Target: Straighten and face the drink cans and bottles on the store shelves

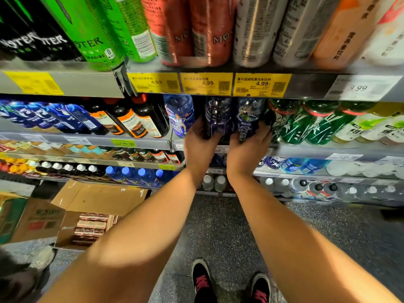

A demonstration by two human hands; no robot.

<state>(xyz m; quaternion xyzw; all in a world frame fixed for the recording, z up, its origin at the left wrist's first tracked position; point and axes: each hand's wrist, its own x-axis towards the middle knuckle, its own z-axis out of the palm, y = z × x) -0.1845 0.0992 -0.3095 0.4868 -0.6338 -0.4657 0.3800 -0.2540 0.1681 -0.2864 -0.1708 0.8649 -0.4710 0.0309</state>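
On the second shelf (306, 150), two dark purple bottles (218, 119) are gripped, left hand (200, 147) round one, right hand (247, 153) round the other (249, 121); caps hidden behind yellow price tags (206, 84), fingertips tucked behind too

You are standing in a shop's drinks aisle. Tiered shelves (65, 84) hold energy drink cans (91, 38) and bottled drinks (306, 125) above yellow price tags (206, 83), and an opened cardboard stock box (96, 215) sits on the speckled floor (218, 232).

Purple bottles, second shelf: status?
Left hand on left purple bottle; right hand on right purple bottle. Both upright. Green bottles crowd right side.
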